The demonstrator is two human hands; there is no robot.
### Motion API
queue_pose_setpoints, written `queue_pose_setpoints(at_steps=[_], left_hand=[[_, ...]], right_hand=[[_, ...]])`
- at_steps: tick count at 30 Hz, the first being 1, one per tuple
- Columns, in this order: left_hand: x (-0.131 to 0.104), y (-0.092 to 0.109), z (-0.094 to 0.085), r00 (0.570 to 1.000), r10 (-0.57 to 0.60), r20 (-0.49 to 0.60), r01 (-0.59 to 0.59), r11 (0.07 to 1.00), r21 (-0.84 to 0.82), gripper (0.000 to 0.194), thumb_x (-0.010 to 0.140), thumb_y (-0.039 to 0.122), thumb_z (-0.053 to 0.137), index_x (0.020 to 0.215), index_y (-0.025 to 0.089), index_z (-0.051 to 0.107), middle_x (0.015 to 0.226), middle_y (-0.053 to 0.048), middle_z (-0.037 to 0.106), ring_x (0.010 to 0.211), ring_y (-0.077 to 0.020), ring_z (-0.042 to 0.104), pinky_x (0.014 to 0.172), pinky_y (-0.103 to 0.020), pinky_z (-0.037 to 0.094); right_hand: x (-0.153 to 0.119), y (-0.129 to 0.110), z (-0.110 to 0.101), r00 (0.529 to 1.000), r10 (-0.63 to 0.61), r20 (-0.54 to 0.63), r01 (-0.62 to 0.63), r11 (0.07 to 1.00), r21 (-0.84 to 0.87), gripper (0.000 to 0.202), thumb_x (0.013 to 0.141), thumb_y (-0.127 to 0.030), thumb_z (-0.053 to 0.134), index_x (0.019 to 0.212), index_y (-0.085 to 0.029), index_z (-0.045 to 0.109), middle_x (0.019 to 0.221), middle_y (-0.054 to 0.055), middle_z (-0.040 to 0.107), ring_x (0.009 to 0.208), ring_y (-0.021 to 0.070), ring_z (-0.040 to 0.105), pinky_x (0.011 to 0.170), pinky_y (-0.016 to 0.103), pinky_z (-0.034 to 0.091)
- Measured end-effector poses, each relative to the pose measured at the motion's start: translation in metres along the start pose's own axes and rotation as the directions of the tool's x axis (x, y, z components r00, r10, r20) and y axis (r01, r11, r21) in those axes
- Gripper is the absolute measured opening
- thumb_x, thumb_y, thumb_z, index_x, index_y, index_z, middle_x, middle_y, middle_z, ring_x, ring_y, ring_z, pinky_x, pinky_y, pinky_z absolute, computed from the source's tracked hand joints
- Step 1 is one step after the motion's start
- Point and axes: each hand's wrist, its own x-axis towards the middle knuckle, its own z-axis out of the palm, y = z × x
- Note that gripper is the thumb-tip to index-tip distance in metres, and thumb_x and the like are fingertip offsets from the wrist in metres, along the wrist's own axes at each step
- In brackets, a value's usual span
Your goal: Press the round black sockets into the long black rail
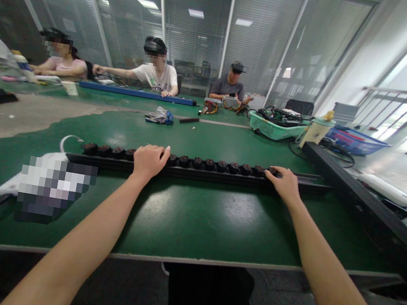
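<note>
A long black rail (pixel 215 176) lies across the table before me, with a row of several round black socket modules (pixel 210 164) along it. My left hand (pixel 148 160) is closed over the row left of its middle, its thumb on the near right side; the fingers behind are partly hidden. At the right end of the row, my right hand (pixel 285 182) pinches the last socket module (pixel 272 171) between thumb and fingers. Right of that hand, the rail's channel (pixel 310 178) shows no modules.
A white power strip (pixel 13 183) with a cable lies left, beside a blurred item. Along the right runs a long black bar (pixel 365 211). Further back are a green basket (pixel 280 129), a yellow cup (pixel 316 132), a blue basket (pixel 363 143), a crumpled cloth (pixel 159 115) and several seated people.
</note>
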Motion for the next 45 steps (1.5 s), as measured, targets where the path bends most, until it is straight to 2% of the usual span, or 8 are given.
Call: queue_pose_setpoints(at_steps=[6,9,14,16,22,28,36,45], left_hand=[[-0.0003,0.0012,-0.0017,1.000,-0.001,0.010,0.000,1.000,0.016,0.069,0.110,0.051,0.024,0.087,0.019,0.080,0.095,-0.018,0.078,0.094,-0.0331,0.071,0.077,-0.041,0.043],[-0.0003,0.0016,-0.0024,1.000,0.002,0.010,-0.002,1.000,0.017,0.068,0.110,0.050,0.024,0.087,0.019,0.080,0.095,-0.018,0.078,0.094,-0.0331,0.071,0.077,-0.042,0.043],[-0.0003,0.0017,-0.0029,1.000,-0.003,0.016,0.003,1.000,0.013,0.068,0.109,0.049,0.024,0.088,0.019,0.080,0.094,-0.019,0.078,0.095,-0.0337,0.071,0.077,-0.042,0.043],[-0.0004,0.0017,-0.0029,1.000,-0.006,0.015,0.006,1.000,0.004,0.067,0.109,0.049,0.024,0.087,0.019,0.080,0.094,-0.019,0.078,0.095,-0.0339,0.071,0.077,-0.042,0.043],[-0.0004,0.0013,-0.0017,1.000,-0.008,0.001,0.008,1.000,-0.005,0.069,0.109,0.049,0.023,0.086,0.019,0.080,0.093,-0.019,0.078,0.096,-0.0340,0.071,0.077,-0.041,0.042],[0.0005,0.0002,-0.0014,1.000,-0.010,0.010,0.010,1.000,0.007,0.070,0.110,0.047,0.022,0.088,0.016,0.081,0.095,-0.020,0.078,0.095,-0.0341,0.072,0.075,-0.041,0.041],[0.0026,-0.0025,0.0008,1.000,0.004,-0.005,-0.004,1.000,0.027,0.065,0.109,0.044,0.025,0.085,0.018,0.079,0.093,-0.018,0.078,0.094,-0.0324,0.071,0.073,-0.040,0.040],[0.0065,-0.0064,0.0044,0.999,-0.041,0.036,0.041,0.999,0.001,0.060,0.108,0.043,0.030,0.088,0.018,0.081,0.098,-0.018,0.078,0.096,-0.0328,0.071,0.074,-0.039,0.042]], right_hand=[[0.0002,0.0002,0.0005,1.000,0.006,-0.022,-0.006,1.000,0.010,0.033,0.081,-0.050,0.069,0.091,-0.020,0.081,0.109,0.015,0.083,0.110,0.0363,0.075,0.124,0.061,0.038],[-0.0001,0.0003,-0.0013,1.000,0.022,-0.022,-0.022,1.000,0.008,0.033,0.081,-0.051,0.069,0.091,-0.021,0.081,0.108,0.015,0.083,0.107,0.0364,0.074,0.118,0.061,0.044],[-0.0025,-0.0010,-0.0040,1.000,0.003,-0.015,-0.002,0.999,0.037,0.044,0.082,-0.052,0.068,0.109,-0.019,0.080,0.113,0.016,0.081,0.106,0.0355,0.073,0.106,0.056,0.054],[-0.0037,-0.0027,-0.0040,1.000,-0.019,-0.016,0.020,0.999,0.041,0.044,0.085,-0.053,0.066,0.111,-0.020,0.080,0.113,0.015,0.081,0.107,0.0350,0.072,0.106,0.056,0.054],[-0.0046,-0.0055,-0.0029,0.999,-0.047,0.013,0.046,0.998,0.051,0.036,0.091,-0.055,0.062,0.104,-0.024,0.076,0.106,0.012,0.080,0.103,0.0329,0.072,0.108,0.057,0.052],[-0.0051,-0.0058,-0.0038,0.998,-0.052,0.035,0.049,0.996,0.070,0.042,0.092,-0.058,0.059,0.105,-0.021,0.075,0.109,0.015,0.080,0.104,0.0337,0.072,0.101,0.051,0.054],[-0.0019,-0.0074,0.0002,0.999,-0.050,0.021,0.049,0.996,0.073,0.047,0.093,-0.065,0.057,0.103,-0.022,0.075,0.110,0.016,0.080,0.105,0.0344,0.072,0.100,0.051,0.054],[-0.0002,-0.0049,0.0028,0.998,-0.062,0.018,0.060,0.995,0.073,0.044,0.093,-0.063,0.058,0.102,-0.023,0.074,0.110,0.015,0.080,0.106,0.0351,0.072,0.101,0.051,0.053]])
